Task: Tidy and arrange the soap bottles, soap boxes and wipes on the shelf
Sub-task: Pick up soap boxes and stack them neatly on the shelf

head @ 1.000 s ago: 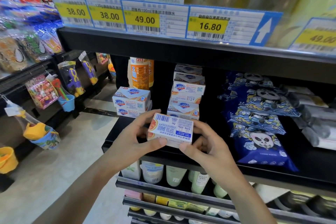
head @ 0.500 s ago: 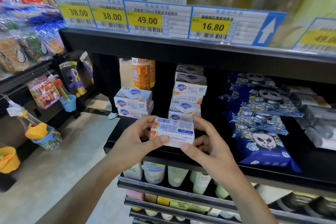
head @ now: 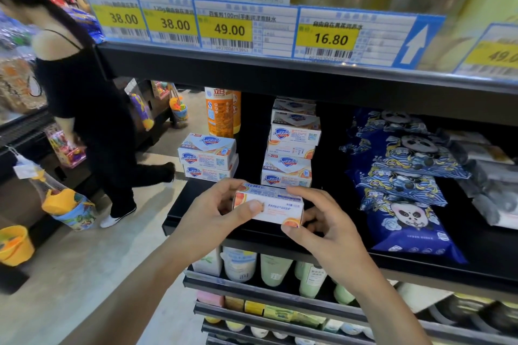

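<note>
A white and orange soap box [head: 276, 209] is held just above the front of the black shelf [head: 406, 259]. My left hand [head: 215, 214] grips its left end and my right hand [head: 325, 228] grips its right end. Behind it stand a low stack of two soap boxes [head: 208, 158] and a taller stack of several soap boxes [head: 291, 145]. An orange soap bottle [head: 221, 112] stands at the back left. Blue panda wipes packs [head: 403, 185] lie overlapping to the right.
Grey wipes packs [head: 487, 176] lie at the far right. Price tags [head: 246, 28] line the shelf above. Lower shelves hold pale bottles [head: 274, 269]. A person in black [head: 92, 109] walks in the aisle at the left, beside hanging toys [head: 64, 204].
Both hands have turned the soap box so its long side faces me and its barcode face points up. A person has walked into the aisle on the left.
</note>
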A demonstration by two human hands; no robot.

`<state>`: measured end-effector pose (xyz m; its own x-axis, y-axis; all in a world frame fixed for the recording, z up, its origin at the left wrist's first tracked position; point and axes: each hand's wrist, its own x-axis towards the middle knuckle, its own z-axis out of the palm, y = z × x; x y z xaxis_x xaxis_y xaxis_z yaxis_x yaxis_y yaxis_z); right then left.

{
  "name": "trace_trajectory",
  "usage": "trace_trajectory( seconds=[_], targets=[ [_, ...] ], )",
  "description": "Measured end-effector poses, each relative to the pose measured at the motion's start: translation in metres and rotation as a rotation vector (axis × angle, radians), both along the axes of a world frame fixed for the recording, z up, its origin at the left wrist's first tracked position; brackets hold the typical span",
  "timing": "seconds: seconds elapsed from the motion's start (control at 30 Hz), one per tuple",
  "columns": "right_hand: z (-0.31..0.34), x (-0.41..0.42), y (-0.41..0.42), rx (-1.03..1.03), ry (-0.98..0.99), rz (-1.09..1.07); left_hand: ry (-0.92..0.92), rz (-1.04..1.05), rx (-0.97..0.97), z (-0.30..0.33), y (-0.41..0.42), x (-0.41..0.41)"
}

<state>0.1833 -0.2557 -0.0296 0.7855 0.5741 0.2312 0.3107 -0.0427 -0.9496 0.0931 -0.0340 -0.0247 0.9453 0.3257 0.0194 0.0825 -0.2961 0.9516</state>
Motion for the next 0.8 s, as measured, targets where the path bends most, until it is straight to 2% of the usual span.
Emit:
trace_trajectory(
  seconds=[0.4,0.8],
  targets=[
    [0.0027,-0.0001,0.0008,0.025,0.060,-0.028,-0.046,-0.063,-0.011,0.0020,-0.0005,-0.0027],
    [0.0014,0.0008,0.0013,0.008,0.044,-0.026,-0.055,-0.093,0.080,0.0045,0.0027,-0.0068]
  ],
)
